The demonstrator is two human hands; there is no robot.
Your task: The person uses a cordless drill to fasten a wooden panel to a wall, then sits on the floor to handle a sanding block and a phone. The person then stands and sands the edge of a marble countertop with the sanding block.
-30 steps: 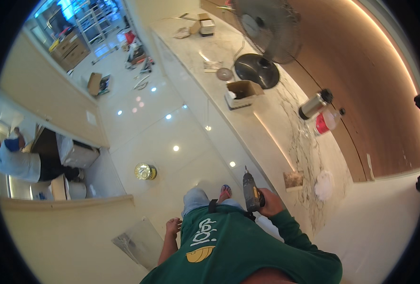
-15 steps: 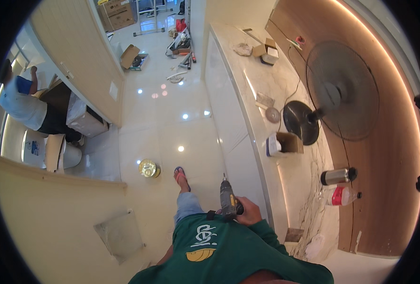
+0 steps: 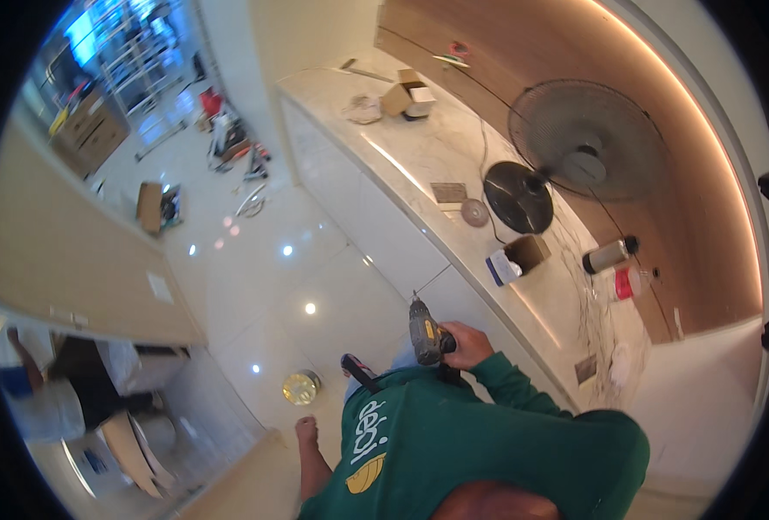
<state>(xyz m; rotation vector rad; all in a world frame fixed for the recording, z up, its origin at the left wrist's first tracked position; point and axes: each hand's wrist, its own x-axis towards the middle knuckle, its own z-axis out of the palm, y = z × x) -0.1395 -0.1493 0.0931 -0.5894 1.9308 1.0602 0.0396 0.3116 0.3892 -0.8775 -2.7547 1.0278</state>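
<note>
My right hand (image 3: pixel 468 347) is wrapped round the grip of a dark cordless drill (image 3: pixel 425 333) with yellow markings. The drill is in front of my waist, its bit aimed away from me toward the counter's white front. My left hand (image 3: pixel 306 427) hangs low beside my body, fingers curled in; nothing shows in it. Past that hand, a round tin with a shiny gold top (image 3: pixel 300 387) stands on the tiled floor. A sandalled foot (image 3: pixel 350 364) of mine shows just ahead of my green shirt.
Along my right runs a marble counter (image 3: pixel 454 217) with a black fan (image 3: pixel 585 160), an opened box (image 3: pixel 523 258), a steel flask (image 3: pixel 610 256) and a plastic bottle (image 3: pixel 631 283). Tools and cartons lie on the far floor. At left, another person (image 3: pixel 46 407) bends in a doorway.
My view has turned toward the right, so the counter slants more and the doorway drops lower left. My left hand has come into sight. The drill stays in my right hand.
</note>
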